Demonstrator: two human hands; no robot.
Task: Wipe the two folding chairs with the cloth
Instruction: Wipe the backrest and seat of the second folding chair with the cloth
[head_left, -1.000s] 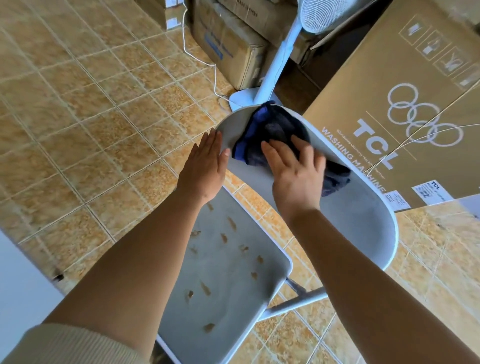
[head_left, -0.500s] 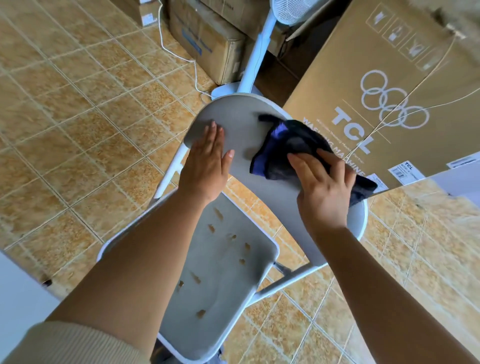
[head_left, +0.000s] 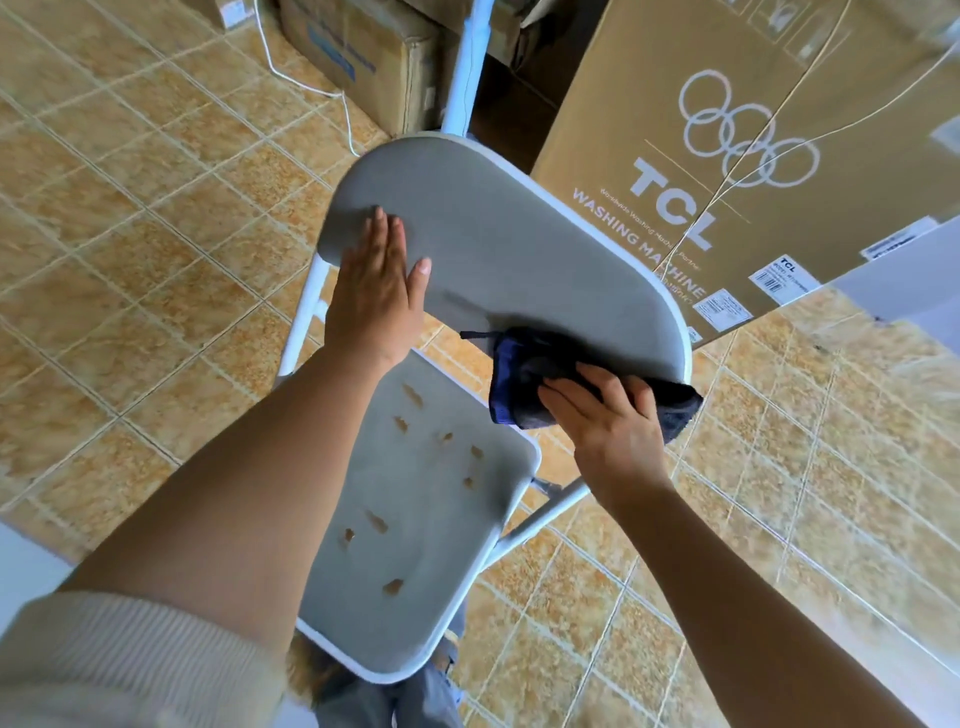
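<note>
A grey folding chair with a white metal frame stands in front of me. Its backrest (head_left: 498, 234) is the wide rounded panel in the middle of the view. Its seat (head_left: 415, 519) below has several slots with the floor showing through. My left hand (head_left: 376, 296) lies flat on the left end of the backrest, fingers straight. My right hand (head_left: 608, 415) presses a dark blue cloth (head_left: 524, 384) against the lower right edge of the backrest. Only one chair is in view.
A large TCL washing machine carton (head_left: 727, 156) stands close behind the chair on the right. More cardboard boxes (head_left: 363, 57) and a white fan pole (head_left: 467, 67) with its cord stand behind. Orange tiled floor (head_left: 130, 234) spreads to the left and the lower right.
My right hand has slid the cloth from the upper left of the backrest across to its lower right edge. My left hand moved onto the backrest's left end and stays flat there.
</note>
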